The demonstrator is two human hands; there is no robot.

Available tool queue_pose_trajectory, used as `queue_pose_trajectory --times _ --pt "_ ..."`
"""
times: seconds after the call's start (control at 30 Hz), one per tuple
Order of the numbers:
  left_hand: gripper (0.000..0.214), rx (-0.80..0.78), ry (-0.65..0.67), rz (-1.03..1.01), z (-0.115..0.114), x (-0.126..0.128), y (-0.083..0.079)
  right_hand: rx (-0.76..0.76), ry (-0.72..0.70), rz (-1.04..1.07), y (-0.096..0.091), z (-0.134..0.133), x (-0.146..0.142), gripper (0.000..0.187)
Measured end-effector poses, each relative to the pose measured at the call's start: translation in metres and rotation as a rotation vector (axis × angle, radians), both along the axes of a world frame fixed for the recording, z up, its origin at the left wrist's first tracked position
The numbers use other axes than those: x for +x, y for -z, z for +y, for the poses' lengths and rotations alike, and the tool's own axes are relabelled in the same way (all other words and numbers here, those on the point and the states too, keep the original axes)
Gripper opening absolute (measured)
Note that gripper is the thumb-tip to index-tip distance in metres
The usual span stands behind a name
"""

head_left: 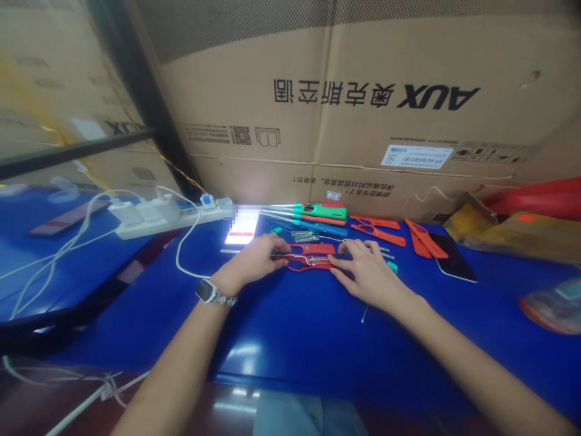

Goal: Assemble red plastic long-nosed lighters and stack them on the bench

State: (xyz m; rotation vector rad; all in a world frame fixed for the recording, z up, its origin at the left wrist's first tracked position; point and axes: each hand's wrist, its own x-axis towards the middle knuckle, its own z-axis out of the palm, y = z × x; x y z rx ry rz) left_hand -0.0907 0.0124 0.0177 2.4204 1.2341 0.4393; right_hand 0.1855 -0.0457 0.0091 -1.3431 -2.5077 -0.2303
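On the blue table lies an opened red lighter casing [297, 266], with a white wire and small metal parts inside it. My left hand [258, 260], a watch at its wrist, grips the casing's left end with thumb and fingers. At the right end, my right hand [370, 272] has closed its thumb and forefinger on the casing's edge. Another red casing half [318, 249] lies just behind, between the hands. Small metal pieces [305, 236] and a green cap [276, 231] sit farther back. Thin metal rods are partly hidden behind my right hand.
Finished-looking long-neck lighters [323, 211] lie behind, beside a lit phone [242, 227]. To the right are orange casing halves [379, 233], a dark phone [454, 260] and a tape roll [556, 306]. A power strip [170, 221] with cables stands left; a cardboard box [354, 133] walls the back.
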Motion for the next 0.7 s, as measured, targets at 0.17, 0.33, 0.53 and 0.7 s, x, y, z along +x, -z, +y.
queue_pose_trajectory --times 0.17,0.33,0.53,0.7 --pt "0.027 -0.008 -0.036 -0.010 -0.002 -0.002 0.003 0.000 -0.008 -0.006 -0.001 0.002 -0.002 0.030" --pt "0.018 0.042 -0.015 0.027 0.002 -0.001 0.009 0.001 0.017 -0.023 -0.006 0.006 -0.008 0.030" --pt "0.008 0.001 0.001 0.006 0.005 0.002 0.013 -0.006 0.034 -0.035 -0.019 0.013 -0.029 0.027" --pt "0.006 -0.065 -0.002 -0.061 0.004 0.002 0.012 -0.127 -0.104 0.127 -0.016 0.025 -0.051 0.021"
